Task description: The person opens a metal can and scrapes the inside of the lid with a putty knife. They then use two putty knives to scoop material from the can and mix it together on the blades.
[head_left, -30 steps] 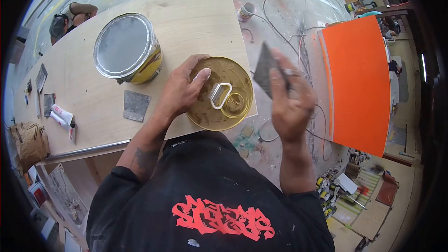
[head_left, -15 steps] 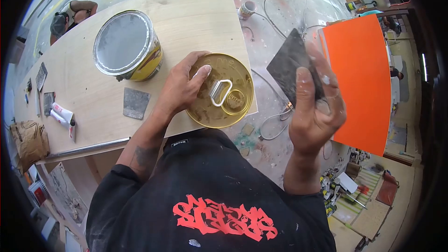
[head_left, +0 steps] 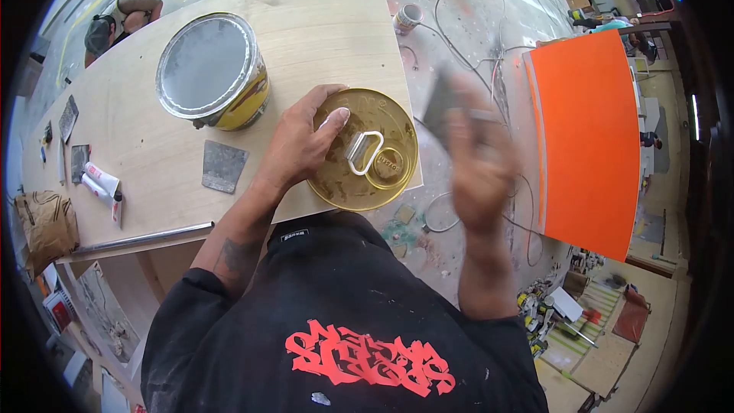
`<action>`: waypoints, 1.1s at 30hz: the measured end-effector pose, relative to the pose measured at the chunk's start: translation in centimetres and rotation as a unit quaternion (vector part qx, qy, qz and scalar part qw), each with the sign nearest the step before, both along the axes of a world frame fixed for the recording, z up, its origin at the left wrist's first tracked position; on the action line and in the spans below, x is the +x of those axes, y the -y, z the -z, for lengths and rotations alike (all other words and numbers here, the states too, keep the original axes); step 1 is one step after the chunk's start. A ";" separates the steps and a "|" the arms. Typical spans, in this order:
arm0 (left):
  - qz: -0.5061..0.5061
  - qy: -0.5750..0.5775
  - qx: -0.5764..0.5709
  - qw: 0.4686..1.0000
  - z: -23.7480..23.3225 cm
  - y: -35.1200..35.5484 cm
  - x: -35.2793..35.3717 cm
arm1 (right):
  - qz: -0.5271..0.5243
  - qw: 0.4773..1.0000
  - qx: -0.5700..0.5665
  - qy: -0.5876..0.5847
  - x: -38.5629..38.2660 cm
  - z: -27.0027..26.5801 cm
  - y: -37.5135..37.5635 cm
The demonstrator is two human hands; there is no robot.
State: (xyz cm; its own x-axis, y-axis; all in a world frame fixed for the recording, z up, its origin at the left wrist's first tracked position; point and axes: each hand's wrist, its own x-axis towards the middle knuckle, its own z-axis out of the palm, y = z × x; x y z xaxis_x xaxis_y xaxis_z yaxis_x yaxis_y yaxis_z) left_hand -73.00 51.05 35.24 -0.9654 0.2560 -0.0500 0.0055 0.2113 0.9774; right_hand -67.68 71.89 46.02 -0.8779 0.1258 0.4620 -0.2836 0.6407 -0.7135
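My left hand (head_left: pixel 304 131) grips the rim of a round gold tin lid (head_left: pixel 333 180), thumb on top and fingers at the far edge. A white loop handle (head_left: pixel 376 144) and a round embossed cap (head_left: pixel 390 164) show on it. Whether a can stands beneath is hidden. To the right, my right hand (head_left: pixel 483 176), smeared by motion, holds a dark flat square spreader (head_left: pixel 440 111) over the floor. Left of the lid, a yellow-labelled can (head_left: pixel 245 105) with a grey top stands on the wooden board.
On the pale wooden board (head_left: pixel 321 38) lie a grey square plate (head_left: pixel 224 167), white tubes (head_left: pixel 102 180) and a brown paper bag (head_left: pixel 47 229). An orange panel (head_left: pixel 585 145) stands at right. Cables (head_left: pixel 451 44) cross the floor. Another person (head_left: pixel 115 24) crouches beyond the board.
My right hand has swung left and slightly down with the spreader, towards the lid. My left hand keeps its hold on the lid, nearly unmoved.
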 end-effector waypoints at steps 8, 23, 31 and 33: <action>-0.002 -0.009 0.007 1.000 0.3 -0.2 -0.1 | -0.020 0.997 0.060 0.034 -0.4 1.8 -0.9; -0.003 -0.010 -0.008 1.000 0.4 0.0 0.5 | -0.031 0.998 0.005 -0.062 -0.3 -1.1 -0.9; 0.023 0.033 -0.007 0.999 -0.8 0.1 0.3 | -0.019 0.997 0.069 0.018 -0.6 2.9 -0.8; 0.012 -0.010 -0.027 0.999 0.2 -0.1 0.5 | -0.026 0.995 0.091 0.018 -0.2 2.6 -1.4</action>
